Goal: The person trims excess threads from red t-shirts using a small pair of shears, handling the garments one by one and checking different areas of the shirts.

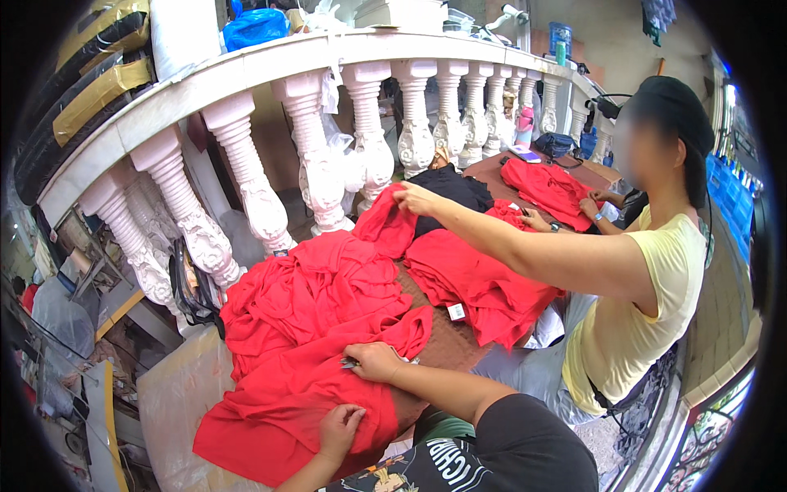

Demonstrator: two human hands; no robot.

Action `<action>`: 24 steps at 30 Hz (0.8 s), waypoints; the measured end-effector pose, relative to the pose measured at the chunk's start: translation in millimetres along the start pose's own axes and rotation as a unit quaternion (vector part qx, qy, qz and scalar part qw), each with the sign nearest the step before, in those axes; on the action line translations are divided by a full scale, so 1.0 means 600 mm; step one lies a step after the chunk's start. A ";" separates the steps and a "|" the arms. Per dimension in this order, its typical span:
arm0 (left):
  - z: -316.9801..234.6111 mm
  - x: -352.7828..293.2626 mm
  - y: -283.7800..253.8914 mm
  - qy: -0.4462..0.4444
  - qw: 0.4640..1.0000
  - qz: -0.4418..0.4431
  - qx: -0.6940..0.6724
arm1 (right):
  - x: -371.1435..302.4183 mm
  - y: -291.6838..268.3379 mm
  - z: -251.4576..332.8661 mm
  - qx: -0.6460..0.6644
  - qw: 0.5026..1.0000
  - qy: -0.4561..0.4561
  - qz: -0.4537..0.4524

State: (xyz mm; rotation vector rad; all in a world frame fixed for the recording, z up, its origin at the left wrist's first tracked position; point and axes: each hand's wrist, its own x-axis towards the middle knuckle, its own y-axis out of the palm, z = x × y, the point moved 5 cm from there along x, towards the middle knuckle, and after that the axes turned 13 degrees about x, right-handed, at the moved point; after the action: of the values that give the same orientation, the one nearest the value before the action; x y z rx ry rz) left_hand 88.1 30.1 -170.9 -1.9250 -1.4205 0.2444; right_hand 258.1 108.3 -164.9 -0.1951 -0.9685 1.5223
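A red garment [287, 418] lies spread over the near end of the table, right in front of me. My left hand [340, 428] rests at its lower edge, thumb and fingertips pinched together on the red cloth. Higher up, my right hand [375, 362] is closed around small dark thread snips [350, 362], whose tip pokes out beside the thumb. The hand lies over the garment's upper part, and most of the snips is hidden in the palm. Just beyond is a rumpled heap of red garments [316, 287].
At my right a co-worker in a yellow top [639, 328] reaches across, lifting red cloth [385, 225]. More red garments [475, 275] and black cloth [451, 189] cover the brown table [447, 348]. Another person's hands [598, 205] work farther off. A white balustrade [246, 160] borders the far side.
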 end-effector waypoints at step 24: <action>-0.145 -0.075 -0.218 0.168 0.870 0.411 0.215 | -0.156 -0.208 0.384 0.495 0.588 -0.160 0.619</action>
State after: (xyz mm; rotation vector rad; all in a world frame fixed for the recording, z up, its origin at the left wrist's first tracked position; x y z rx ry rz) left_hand 19.2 -30.3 -35.7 -1.9467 -0.2183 0.5342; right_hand 227.0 -92.6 25.3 0.3312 0.1135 3.2688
